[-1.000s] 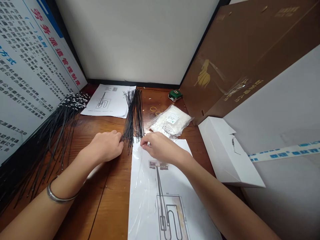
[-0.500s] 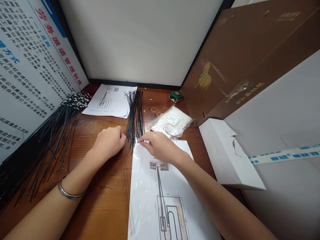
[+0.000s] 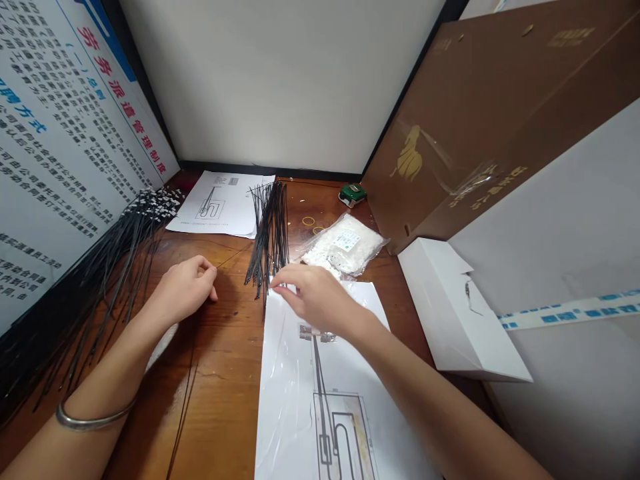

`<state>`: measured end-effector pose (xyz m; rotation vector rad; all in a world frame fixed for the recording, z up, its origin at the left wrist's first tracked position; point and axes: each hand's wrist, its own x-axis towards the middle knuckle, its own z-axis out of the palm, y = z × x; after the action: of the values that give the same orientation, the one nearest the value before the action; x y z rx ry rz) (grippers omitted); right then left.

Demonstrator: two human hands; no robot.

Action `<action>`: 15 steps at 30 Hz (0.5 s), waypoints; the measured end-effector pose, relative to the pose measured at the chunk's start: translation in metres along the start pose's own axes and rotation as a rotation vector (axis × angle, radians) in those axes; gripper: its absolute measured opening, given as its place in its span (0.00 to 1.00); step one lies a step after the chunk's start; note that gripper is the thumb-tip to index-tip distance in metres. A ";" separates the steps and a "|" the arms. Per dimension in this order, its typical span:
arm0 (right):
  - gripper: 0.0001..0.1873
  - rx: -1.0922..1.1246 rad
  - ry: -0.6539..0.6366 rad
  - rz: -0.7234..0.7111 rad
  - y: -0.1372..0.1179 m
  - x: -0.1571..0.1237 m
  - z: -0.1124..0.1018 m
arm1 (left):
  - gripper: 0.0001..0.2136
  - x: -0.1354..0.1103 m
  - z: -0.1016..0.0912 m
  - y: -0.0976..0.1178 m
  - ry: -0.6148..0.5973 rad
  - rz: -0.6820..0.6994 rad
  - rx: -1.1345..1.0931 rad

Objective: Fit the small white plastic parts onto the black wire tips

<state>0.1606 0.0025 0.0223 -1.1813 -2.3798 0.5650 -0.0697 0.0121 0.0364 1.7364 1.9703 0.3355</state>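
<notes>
The wires (image 3: 271,227) are black, the table (image 3: 220,373) grained reddish-brown, the sheet (image 3: 295,407) white with grey line drawing, the tape measure (image 3: 351,194) green.

You have bare table (image 3: 220,373) in the lower centre of the frame, between your forearms. To its left the loose wire pile (image 3: 100,267) crowds the edge (it lies along the printed board (image 3: 50,167)). The wire bundle (image 3: 271,227) blocks the middle; the bag of white parts (image 3: 345,244) and the white box (image 3: 450,307) close the right.
</notes>
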 end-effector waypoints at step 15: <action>0.12 -0.002 -0.138 0.024 -0.011 -0.002 0.012 | 0.24 -0.003 -0.001 0.019 0.033 0.101 0.612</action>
<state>0.1482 -0.0075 0.0182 -1.2085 -2.4842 0.6721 -0.0536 0.0120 0.0468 2.2072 2.1562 -0.2410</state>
